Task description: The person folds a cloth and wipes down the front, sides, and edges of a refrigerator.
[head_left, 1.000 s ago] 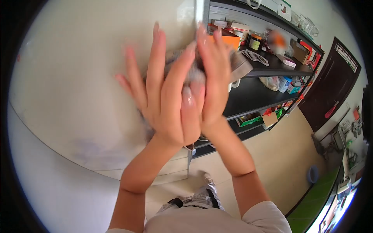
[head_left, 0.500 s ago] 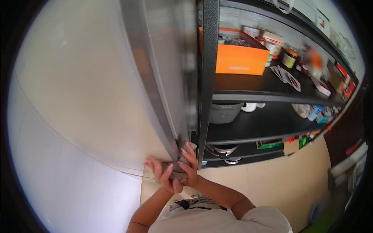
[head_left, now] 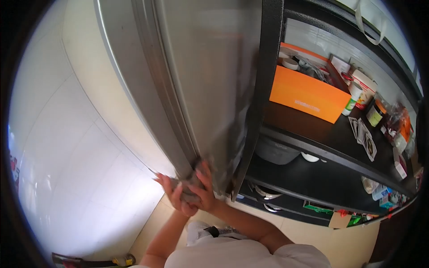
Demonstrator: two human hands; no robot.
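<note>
A crumpled grey-brown cloth (head_left: pixel 187 190) is pressed around the edge of a tall grey metal-sided cabinet or appliance (head_left: pixel 210 85), low in the head view. My left hand (head_left: pixel 175 196) grips the cloth from the left, fingers curled against it. On the other side my right hand (head_left: pixel 206 190) holds the same cloth, its fingers bent along the side panel. The two hands touch near the wrists. Part of the cloth is hidden behind the fingers.
Right of the panel stands a black shelf rack (head_left: pixel 313 143) with an orange box (head_left: pixel 308 96), a jar (head_left: pixel 376 112), spread cards (head_left: pixel 363 137) and a grey pot (head_left: pixel 277 151). A white tiled wall (head_left: pixel 89 156) is at the left. A long-handled tool (head_left: pixel 96 263) lies bottom left.
Both hands have come down from high on the pale front surface to low on its edge, with the cloth between them. The view has turned, showing more of the side panel and the left wall.
</note>
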